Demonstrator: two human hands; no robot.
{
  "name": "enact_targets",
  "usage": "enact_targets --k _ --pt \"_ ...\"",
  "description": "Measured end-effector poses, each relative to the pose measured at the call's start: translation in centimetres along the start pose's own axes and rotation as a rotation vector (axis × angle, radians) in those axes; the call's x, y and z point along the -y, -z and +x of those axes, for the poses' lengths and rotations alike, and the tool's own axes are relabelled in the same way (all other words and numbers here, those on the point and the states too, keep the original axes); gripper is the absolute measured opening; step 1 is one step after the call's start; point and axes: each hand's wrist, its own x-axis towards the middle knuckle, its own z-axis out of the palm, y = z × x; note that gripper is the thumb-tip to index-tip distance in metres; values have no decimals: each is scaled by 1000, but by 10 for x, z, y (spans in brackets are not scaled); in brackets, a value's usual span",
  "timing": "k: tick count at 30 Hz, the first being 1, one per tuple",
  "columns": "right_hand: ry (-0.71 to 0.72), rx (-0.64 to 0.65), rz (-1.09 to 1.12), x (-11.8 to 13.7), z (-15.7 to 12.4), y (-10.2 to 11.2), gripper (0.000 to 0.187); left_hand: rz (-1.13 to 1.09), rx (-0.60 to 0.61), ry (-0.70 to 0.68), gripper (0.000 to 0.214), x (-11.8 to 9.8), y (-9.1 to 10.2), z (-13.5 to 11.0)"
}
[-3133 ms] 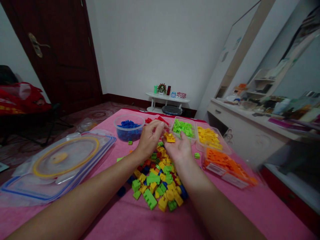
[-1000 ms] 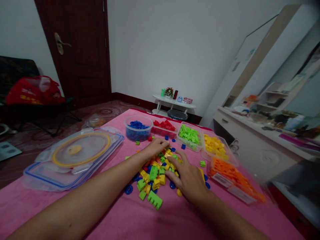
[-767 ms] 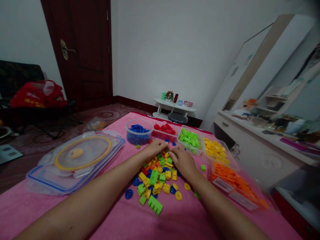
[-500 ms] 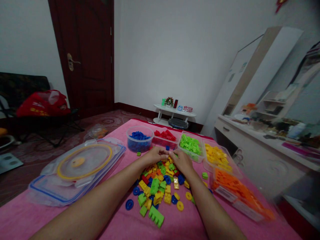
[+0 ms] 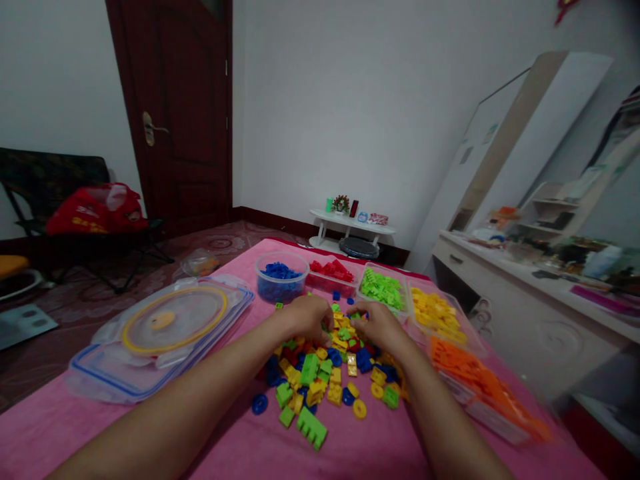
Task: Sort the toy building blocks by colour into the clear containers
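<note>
A pile of mixed plastic bricks (image 5: 325, 377) in green, yellow, red, blue and orange lies on the pink cloth (image 5: 240, 447). My left hand (image 5: 306, 317) rests on the pile's far edge with its fingers curled down into the bricks. My right hand (image 5: 376, 325) sits beside it on the right. Its fingers are bent too, with the tips among the bricks. What either hand grips is hidden. A long green brick (image 5: 312, 427) and a blue ring (image 5: 259, 404) lie at the pile's near side.
Behind the pile stand a round tub of blue bricks (image 5: 280, 279) and trays of red (image 5: 331, 273), green (image 5: 383, 288), yellow (image 5: 436, 311) and orange bricks (image 5: 477, 379). Stacked clear lids (image 5: 160, 330) lie left. A white dresser (image 5: 530, 300) stands right.
My hands came down from holding a yellow brick above the pile onto the bricks, and they drew together at its far edge. The pile spread out, and the view tilted up.
</note>
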Motion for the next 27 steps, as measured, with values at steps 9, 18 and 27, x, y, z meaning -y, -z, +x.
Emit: enact_targets --k 9,18,27 --pt "18 86 -157 34 -14 13 31 101 28 4 39 2 -8 1" --pt "42 186 -273 40 -17 0 29 171 74 30 36 -1 -1 0" --pt "84 206 -283 41 -19 6 28 126 48 73 37 -4 1 -1"
